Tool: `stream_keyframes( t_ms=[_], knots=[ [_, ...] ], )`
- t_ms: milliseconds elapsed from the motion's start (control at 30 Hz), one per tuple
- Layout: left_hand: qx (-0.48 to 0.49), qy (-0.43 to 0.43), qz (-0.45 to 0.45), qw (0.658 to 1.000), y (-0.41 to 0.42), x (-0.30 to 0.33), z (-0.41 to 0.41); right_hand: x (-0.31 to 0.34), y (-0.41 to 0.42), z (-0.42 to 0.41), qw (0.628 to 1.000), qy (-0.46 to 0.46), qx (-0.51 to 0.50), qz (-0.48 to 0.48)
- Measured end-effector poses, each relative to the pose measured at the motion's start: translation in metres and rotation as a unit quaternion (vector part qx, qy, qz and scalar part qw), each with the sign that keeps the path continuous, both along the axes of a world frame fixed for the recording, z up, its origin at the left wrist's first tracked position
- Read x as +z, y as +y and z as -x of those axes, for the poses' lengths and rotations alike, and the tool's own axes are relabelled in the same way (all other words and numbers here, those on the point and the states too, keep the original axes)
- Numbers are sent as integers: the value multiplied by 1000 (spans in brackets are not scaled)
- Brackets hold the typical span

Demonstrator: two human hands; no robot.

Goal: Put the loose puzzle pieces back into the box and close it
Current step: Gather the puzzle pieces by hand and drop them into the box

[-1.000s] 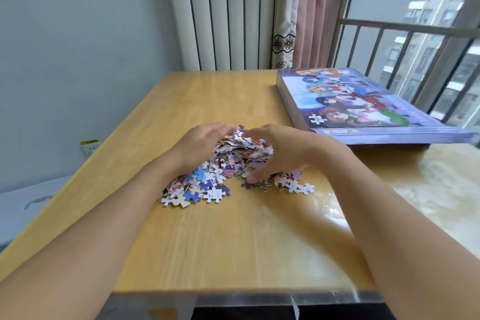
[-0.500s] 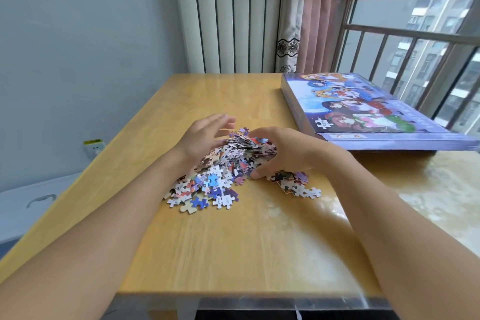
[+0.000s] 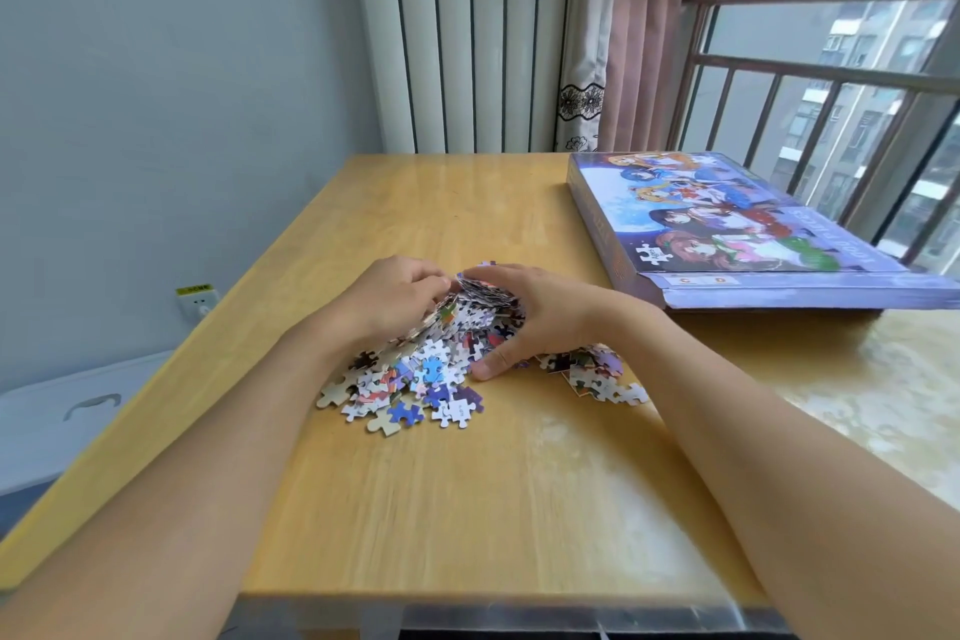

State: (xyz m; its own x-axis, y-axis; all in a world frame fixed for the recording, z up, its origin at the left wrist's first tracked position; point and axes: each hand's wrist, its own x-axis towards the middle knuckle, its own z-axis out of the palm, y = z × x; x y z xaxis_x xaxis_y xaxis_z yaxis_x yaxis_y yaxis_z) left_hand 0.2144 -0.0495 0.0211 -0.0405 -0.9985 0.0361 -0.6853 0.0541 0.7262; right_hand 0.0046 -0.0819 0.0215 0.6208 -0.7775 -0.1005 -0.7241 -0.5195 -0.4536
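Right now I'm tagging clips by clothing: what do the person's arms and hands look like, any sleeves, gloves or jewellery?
Both forearms are bare along all that shows, with no sleeve in view. The left hand and right hand wear no gloves. No ring, watch or bracelet shows on the visible sides of the fingers and wrists. No markings, tape or cables appear on either arm.

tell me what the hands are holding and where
Left hand and right hand cup a heap of puzzle pieces between them, gripping its opposite sides.
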Motion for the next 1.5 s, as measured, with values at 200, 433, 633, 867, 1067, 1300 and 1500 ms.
stream_keyframes(
  t_ms=[200, 433, 633, 867, 1067, 1300, 1500],
  knots=[
    [33, 104, -2, 994, 2, 3, 0, 1, 5, -6, 997, -25, 19, 72],
    [31, 150, -30, 988, -4, -1, 4, -3, 10, -16, 990, -10, 47, 131],
    [32, 160, 4, 987, -5, -1, 2, -6, 5, -17, 982, -27, 36, 185],
    [25, 184, 46, 982, -6, 1, 2, -3, 4, -12, 977, -98, 19, 186],
    [51, 210, 69, 974, -10, -1, -2, 4, 4, -6, 964, -197, -61, 168],
    [44, 179, 139, 973, -6, -5, 3, 13, 6, 0, 884, -437, -164, -38],
    [23, 154, 169, 973, -1, -1, 21, 34, 11, 12, 737, -565, -240, -283]
  ],
)
